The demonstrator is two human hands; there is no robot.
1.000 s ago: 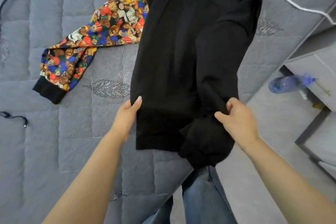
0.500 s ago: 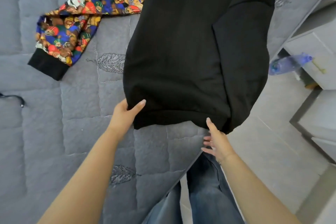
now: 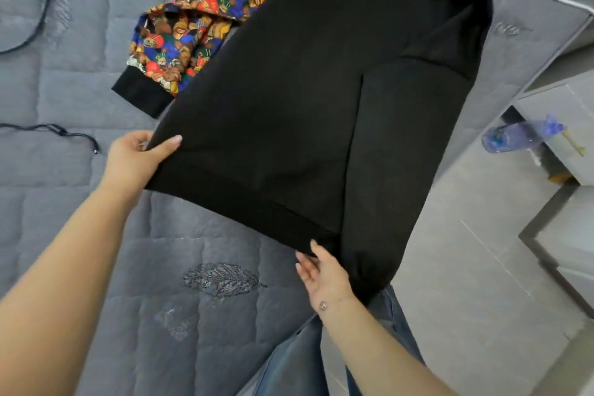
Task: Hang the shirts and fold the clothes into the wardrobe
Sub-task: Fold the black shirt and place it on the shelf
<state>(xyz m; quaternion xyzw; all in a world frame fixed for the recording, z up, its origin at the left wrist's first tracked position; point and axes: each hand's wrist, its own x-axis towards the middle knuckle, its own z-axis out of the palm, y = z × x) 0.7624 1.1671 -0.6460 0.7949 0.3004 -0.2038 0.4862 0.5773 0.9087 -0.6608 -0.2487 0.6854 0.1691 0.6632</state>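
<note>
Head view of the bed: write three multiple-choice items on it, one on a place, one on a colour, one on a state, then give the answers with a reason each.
1. Where is the blue plastic bottle?
A. On the mattress
B. Off the mattress, to the right, by the grey furniture
C. In the left hand

2. What colour is the cuff of the printed sleeve?
A. Black
B. White
C. Red

3. How does the left hand meet the black sweatshirt?
A. It hangs clear of it
B. It grips the hem corner, thumb on top
C. It presses flat on its middle

Answers: 1 B, it sits beyond the edge of the mattress, beside the furniture. 2 A, a black band ends the bear print. 3 B, the thumb lies over the hem corner.
</note>
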